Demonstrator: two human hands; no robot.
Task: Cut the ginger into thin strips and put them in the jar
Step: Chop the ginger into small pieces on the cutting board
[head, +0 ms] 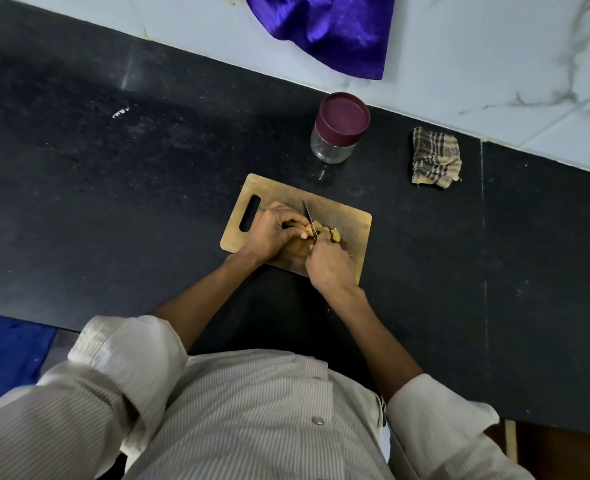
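A wooden cutting board with a handle slot lies on the black counter. On it my left hand presses down a piece of ginger, most of it hidden under my fingers. My right hand grips a knife by the handle; the blade stands across the ginger, right beside my left fingertips. A cut pale piece lies just right of the blade. Beyond the board stands a clear glass jar with its maroon lid on.
A folded checked cloth lies on the counter right of the jar. Purple fabric hangs against the white marble wall behind. The black counter stretches far to the left and right of the board.
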